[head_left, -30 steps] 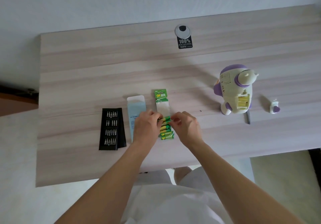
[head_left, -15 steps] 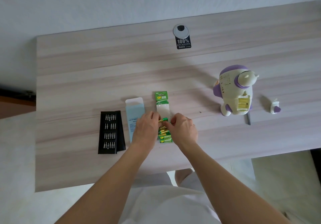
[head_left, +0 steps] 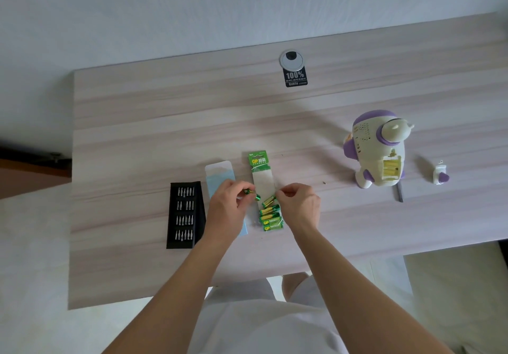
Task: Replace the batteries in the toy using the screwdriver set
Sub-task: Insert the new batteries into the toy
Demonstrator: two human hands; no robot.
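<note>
A green battery card [head_left: 261, 173] lies mid-table with several green batteries [head_left: 270, 217] at its near end. My left hand [head_left: 226, 210] holds one loose green battery [head_left: 251, 193] pulled off to the left of the card. My right hand [head_left: 298, 206] pinches the end of another battery [head_left: 268, 201] still by the card. The white and purple toy [head_left: 378, 150] lies at the right with its battery bay [head_left: 391, 169] open and yellow cells showing. Its small cover [head_left: 440, 175] sits further right. The screwdriver [head_left: 399, 192] lies just below the toy.
A black tray of screwdriver bits [head_left: 185, 215] lies left of my left hand, beside a pale blue box sleeve [head_left: 220, 173]. A grey cable grommet [head_left: 292, 59] with a black label [head_left: 295, 77] sits at the table's far edge. A tiny screw [head_left: 324, 182] lies on the wood.
My left hand has pulled one battery free of the pack and moved it left. My right hand stays at the pack, pinching the following battery.
</note>
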